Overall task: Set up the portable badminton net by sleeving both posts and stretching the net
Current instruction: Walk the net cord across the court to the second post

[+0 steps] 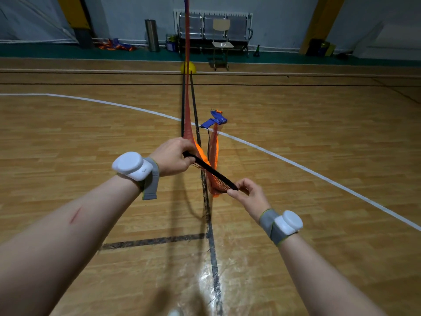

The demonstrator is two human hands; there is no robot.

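- Head view is showing the second-post step in hand: the left hand (pixel 173 157) is gripping the upper end of a black post (pixel 211 171), fingers curled round it, while the right hand (pixel 249 195) is pinching the lower tip between thumb and fingertips.
- The orange net (pixel 213 147) is bunching round the middle of that post, which is hanging slantwise in the air between the two hands, above the wooden floor (pixel 91 137). Whether the post is running inside the net's sleeve or only lying against the mesh, I cannot tell.
- Beyond the hands the net is stretching away in a narrow band to the far post (pixel 186 30), which is standing upright by a yellow base (pixel 188 67); by my reading, that end is looking sleeved.
- A blue strap (pixel 215 120) is dangling slack from a loose corner of the net, just past the left hand.
- As I judge it, the next move is calling for the mesh to be drawn along the post without snagging, one hand steadying the rod while the other is gathering fabric. After that the post is needing to go upright and the net to be pulled taut.
- As for containers, a metal bin (pixel 152 35) is standing by the back wall with a small bucket (pixel 170 43) near it; what either is holding is hidden from this angle.
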